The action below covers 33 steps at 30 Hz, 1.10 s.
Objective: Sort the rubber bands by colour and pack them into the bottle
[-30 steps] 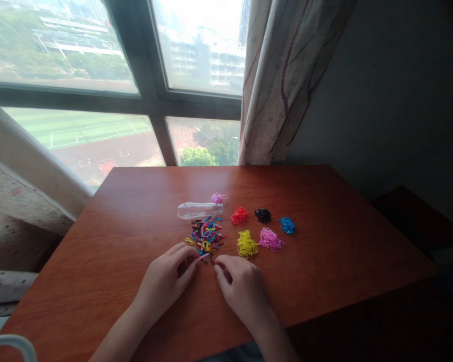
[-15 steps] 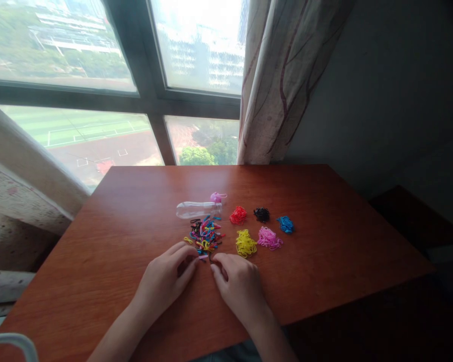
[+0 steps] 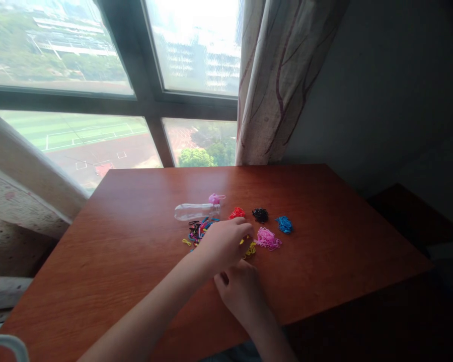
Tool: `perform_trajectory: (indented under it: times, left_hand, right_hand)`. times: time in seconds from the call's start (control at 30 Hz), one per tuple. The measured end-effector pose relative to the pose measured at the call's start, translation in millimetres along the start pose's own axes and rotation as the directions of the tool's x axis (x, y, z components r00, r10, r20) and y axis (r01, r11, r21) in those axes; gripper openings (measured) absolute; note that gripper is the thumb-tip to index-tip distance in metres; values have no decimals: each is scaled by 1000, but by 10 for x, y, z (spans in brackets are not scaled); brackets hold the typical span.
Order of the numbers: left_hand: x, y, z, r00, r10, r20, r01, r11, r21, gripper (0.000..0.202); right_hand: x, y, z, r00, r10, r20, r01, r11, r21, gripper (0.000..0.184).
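My left hand [image 3: 226, 241] reaches across to the right, over my right hand, with its fingers curled together above the yellow rubber bands [image 3: 251, 250] and beside the pink rubber bands [image 3: 267, 239]. What its fingertips hold, if anything, is hidden. Below it, my right hand [image 3: 241, 289] rests low over the table with bent fingers; the left wrist covers their tips. A mixed pile of small coloured rubber bands [image 3: 197, 230] lies partly behind my left hand. Red bands [image 3: 237, 213], black bands [image 3: 260, 215] and blue bands [image 3: 285, 224] form separate heaps.
Behind the mixed pile lies a clear plastic container [image 3: 196, 212], with a pink looped piece [image 3: 214, 199] at its right end. The brown wooden table [image 3: 136, 216] stands against a window, with a curtain [image 3: 272, 90] on its right. A white curved object [image 3: 9, 342] shows at bottom left.
My left hand has left the mixed pile's near edge and swung right, over the yellow heap. My right hand has shifted slightly down and right. The view has moved a little.
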State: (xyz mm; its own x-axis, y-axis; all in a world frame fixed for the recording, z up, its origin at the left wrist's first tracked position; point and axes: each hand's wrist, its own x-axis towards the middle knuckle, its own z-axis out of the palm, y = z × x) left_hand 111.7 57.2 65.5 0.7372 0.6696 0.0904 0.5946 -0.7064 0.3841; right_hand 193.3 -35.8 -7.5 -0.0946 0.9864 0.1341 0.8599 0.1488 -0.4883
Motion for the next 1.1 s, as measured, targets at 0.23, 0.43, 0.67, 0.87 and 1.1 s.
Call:
perform_trajectory:
  times: [0.23,0.43,0.67,0.87,1.1]
  left_hand:
    - [549,160,168,997,63,51,-64,998,27,14]
    - [549,107,218,996,63,62,-66,997,40,14]
    - [195,-48,49,1000,-6,9,5,1000,24,14]
    - [-323,-261,-68,992,-104,-76,100,993,-56,14]
    - [-820,-409,-4,962,-199,-186,164,969,-186,16]
  right_hand:
    - [19,0,-34,998,8,58,-9,1000,23,13]
    - [22,-1,-35,999,4,54,-5,1000,28,11]
    - [22,-16,-53,1000,0,25,-2,999,54,10]
    - [13,3,-47,1000,-14,-12,15,993,117,9]
    - [-87,3,-72,972,-63,-227,125,955,268,17]
